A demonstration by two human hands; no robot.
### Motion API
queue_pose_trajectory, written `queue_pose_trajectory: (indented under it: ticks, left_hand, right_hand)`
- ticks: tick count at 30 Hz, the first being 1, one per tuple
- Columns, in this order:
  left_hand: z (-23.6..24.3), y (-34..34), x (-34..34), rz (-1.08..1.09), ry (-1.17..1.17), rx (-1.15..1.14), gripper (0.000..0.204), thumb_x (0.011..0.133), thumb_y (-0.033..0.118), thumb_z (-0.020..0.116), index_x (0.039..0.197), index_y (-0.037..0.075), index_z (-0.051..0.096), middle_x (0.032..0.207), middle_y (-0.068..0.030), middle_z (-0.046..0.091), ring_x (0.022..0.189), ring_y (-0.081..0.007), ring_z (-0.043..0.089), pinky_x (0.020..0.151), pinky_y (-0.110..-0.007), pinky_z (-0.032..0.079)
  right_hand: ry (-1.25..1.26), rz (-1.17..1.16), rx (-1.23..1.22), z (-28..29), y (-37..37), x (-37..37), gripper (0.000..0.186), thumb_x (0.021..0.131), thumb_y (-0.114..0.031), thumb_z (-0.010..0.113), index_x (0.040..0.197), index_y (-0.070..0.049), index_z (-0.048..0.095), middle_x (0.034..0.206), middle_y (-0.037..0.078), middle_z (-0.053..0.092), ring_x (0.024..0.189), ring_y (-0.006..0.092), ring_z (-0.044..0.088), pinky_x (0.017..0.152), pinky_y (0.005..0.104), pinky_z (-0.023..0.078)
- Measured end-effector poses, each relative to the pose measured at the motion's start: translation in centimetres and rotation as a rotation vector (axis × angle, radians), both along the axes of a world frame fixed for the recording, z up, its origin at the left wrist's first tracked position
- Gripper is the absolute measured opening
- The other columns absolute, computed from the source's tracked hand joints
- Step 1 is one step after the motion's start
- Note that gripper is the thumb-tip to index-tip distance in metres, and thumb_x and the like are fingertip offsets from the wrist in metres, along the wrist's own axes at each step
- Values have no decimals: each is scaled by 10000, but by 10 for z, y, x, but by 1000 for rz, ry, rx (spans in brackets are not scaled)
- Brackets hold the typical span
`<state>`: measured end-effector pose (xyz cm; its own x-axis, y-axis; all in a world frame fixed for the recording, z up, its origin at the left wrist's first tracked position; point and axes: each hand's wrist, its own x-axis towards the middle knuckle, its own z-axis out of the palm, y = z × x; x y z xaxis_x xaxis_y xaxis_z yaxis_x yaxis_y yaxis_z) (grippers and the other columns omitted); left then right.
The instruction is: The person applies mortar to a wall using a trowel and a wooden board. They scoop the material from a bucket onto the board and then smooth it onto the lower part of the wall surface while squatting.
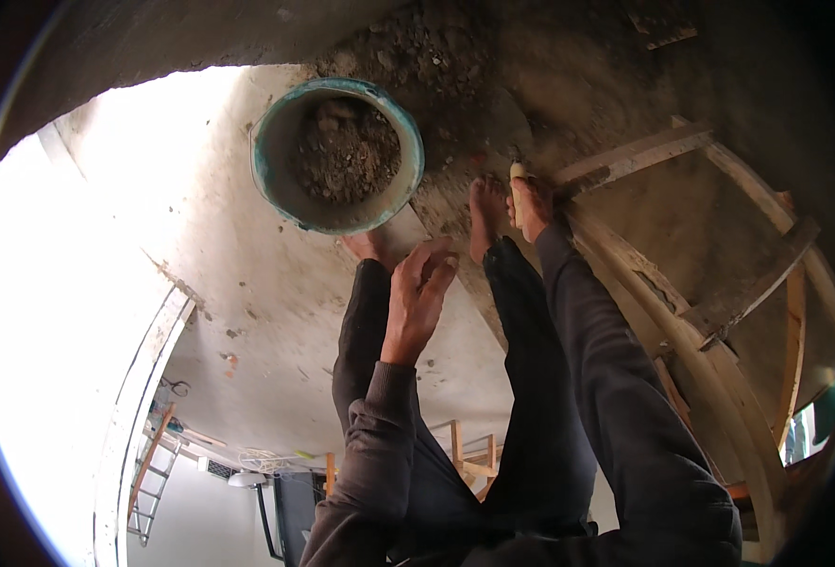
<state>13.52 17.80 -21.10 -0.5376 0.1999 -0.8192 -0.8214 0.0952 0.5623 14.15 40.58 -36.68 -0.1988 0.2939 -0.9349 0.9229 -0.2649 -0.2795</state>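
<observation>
Nearest now, the left hand [419, 300] is held half-open between the shins, its fingers loosely bent, nothing seen in its grip; it is probably best left free for steadying. Farther out, the slim cream-handled metal tool [517, 174] is gripped by the right hand [534, 208], fingers wrapped closed, the handle pointed away from the body, its metal end half lost against the dark floor [276, 321]. Short, low strokes seem called for here, with the bare right foot [484, 213] well clear and the knuckles not knocked on the pale wooden frame [635, 165] alongside. Beyond the left hand, the round teal-rimmed bucket [415, 156] is seen part-filled with brown rubble [351, 156]; loads are best tipped in gently. Farthest, more loose grey-brown debris [427, 57] is spread in shade.
</observation>
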Motion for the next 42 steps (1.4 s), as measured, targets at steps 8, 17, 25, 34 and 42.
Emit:
queue_pose_trajectory:
  ticks: [8,17,25,34,42]
  left_hand:
    - [12,3,-15,-46,35,14,294,884,126,529,1133,-29,558,989,-136,641,917,-182,605,808,-290,461]
    - [18,-1,-26,-43,-79,29,349,895,173,519,1171,-41,538,1059,-155,625,983,-189,575,879,-307,446]
    - [17,-11,-35,-63,-84,23,418,912,229,562,1218,-52,514,1087,-157,617,1004,-190,570,906,-303,437]
    - [15,-10,-36,-62,-38,-29,335,906,182,548,1166,-28,551,1026,-156,638,953,-194,601,834,-306,458]
    - [9,-9,-32,-65,-14,-22,302,896,160,541,1135,-23,568,943,-106,638,837,-136,565,753,-279,449]
  right_hand:
    - [18,-137,-67,-72,-14,14,207,860,-305,598,857,-102,558,586,6,491,442,118,445,399,317,355]
    - [265,89,92,-116,-57,-36,276,900,-353,566,896,-78,556,602,5,474,452,115,432,392,314,333]
    - [336,68,-61,-127,-51,-133,234,872,-324,584,884,-98,524,643,9,500,526,111,463,438,317,339]
    - [441,185,-106,-91,-21,-104,172,856,-216,575,893,-65,503,577,11,462,407,102,406,345,294,284]
    - [393,233,-73,-66,-11,-72,209,809,-224,597,880,-44,516,597,10,468,408,84,413,343,275,304]
